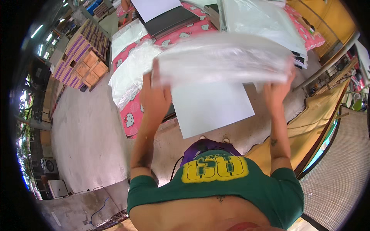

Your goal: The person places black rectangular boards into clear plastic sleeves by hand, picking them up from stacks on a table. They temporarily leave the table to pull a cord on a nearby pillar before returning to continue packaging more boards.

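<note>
A clear plastic bag (223, 57), blurred by motion, stretches in the air between my two hands over the near part of the table. My left hand (156, 94) is closed on its left end, and my right hand (276, 86) grips the right end. Below the bag a white sheet (212, 111) sticks out toward me past the table's near side. The bag hides its far part, so I cannot tell whether the sheet lies inside it. More crumpled clear plastic bags (135, 71) lie on the table to the left of my left hand.
A pink patterned cloth covers the table (131, 117). Toward the back are a black board (173, 21) with a white sheet (154, 8) on it, and a plastic-covered stack (262, 23). Boxes (83, 50) stand on the floor at left; a yellow tarp (308, 123) hangs at right.
</note>
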Motion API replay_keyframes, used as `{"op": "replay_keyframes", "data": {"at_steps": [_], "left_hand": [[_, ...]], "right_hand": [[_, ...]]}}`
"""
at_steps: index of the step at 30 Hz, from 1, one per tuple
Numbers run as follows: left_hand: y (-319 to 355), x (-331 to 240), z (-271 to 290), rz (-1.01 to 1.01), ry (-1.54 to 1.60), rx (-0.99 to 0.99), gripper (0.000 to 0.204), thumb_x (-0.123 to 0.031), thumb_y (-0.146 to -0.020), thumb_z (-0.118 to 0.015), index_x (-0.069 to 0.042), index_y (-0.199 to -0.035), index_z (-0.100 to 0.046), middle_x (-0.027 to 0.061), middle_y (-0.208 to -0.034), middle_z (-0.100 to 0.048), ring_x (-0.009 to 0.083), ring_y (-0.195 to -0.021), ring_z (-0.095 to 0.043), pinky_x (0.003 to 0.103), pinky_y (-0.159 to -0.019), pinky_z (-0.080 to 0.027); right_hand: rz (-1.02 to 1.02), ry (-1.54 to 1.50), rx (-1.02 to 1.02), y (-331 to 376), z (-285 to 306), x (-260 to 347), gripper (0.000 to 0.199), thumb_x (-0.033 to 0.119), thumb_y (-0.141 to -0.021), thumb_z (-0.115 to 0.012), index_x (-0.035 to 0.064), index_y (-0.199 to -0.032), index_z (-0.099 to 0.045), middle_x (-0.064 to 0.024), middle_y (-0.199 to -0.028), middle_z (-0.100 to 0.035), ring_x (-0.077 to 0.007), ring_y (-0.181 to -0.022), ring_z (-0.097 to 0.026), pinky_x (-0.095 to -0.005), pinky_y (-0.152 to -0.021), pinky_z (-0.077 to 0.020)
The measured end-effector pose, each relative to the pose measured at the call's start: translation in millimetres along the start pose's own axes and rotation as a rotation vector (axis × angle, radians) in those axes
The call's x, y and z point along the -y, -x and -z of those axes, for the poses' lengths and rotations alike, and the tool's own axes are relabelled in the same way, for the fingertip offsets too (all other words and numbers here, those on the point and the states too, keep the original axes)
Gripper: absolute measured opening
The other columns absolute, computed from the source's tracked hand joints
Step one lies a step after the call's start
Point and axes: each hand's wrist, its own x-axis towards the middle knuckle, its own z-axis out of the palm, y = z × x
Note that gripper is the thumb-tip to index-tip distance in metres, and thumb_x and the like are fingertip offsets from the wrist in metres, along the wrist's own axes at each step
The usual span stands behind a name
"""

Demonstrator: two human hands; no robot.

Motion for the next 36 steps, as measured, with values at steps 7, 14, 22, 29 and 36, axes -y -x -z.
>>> {"op": "replay_keyframes", "data": {"at_steps": [7,14,22,29,36], "left_hand": [[50,81,14,-0.487,-0.13,0.359,0.035,-0.035,-0.082,-0.056,-0.003,-0.088,-0.068,0.016,-0.097,-0.059,0.0285,-0.079,-0.061,0.039,-0.07,-0.051],[43,-7,30,-0.399,0.34,0.996,0.027,-0.018,-0.078,-0.067,0.001,-0.097,-0.061,0.0133,-0.08,-0.061,0.0243,-0.07,-0.061,0.033,-0.066,-0.048],[85,91,-59,0.541,1.382,0.937,0.035,-0.029,-0.092,-0.054,-0.001,-0.113,-0.056,0.0056,-0.104,-0.06,0.0141,-0.086,-0.058,0.031,-0.075,-0.049],[81,89,-41,0.599,1.637,0.771,0.045,-0.036,-0.094,-0.049,-0.001,-0.122,-0.049,0.0098,-0.112,-0.058,0.0208,-0.096,-0.059,0.037,-0.086,-0.049],[94,28,-18,0.106,1.355,1.219,0.049,-0.037,-0.094,-0.049,0.0,-0.125,-0.047,0.0138,-0.119,-0.054,0.0239,-0.103,-0.057,0.042,-0.088,-0.049]], "right_hand": [[0.074,0.101,1.282,62,8,-44,0.041,0.041,-0.077,-0.065,0.0056,-0.099,-0.064,-0.0179,-0.113,-0.057,-0.0361,-0.108,-0.055,-0.0454,-0.09,-0.0455],[-0.876,-1.88,0.695,30,15,-83,0.046,0.032,-0.076,-0.066,-0.0001,-0.108,-0.062,-0.0131,-0.109,-0.061,-0.0262,-0.102,-0.058,-0.042,-0.089,-0.0461],[-0.24,-1.438,1.424,48,13,-76,0.033,0.033,-0.084,-0.066,0.0051,-0.103,-0.065,-0.0061,-0.082,-0.066,-0.0133,-0.078,-0.058,-0.0311,-0.065,-0.0478],[-0.908,-1.841,1.301,82,17,-94,0.046,0.043,-0.088,-0.057,0.0058,-0.115,-0.053,-0.0082,-0.088,-0.065,-0.0189,-0.081,-0.062,-0.0319,-0.065,-0.0523],[-1.196,-1.926,0.806,71,25,-87,0.038,0.028,-0.081,-0.069,0.0016,-0.106,-0.057,-0.003,-0.081,-0.061,-0.0115,-0.073,-0.058,-0.0249,-0.066,-0.0488]]}}
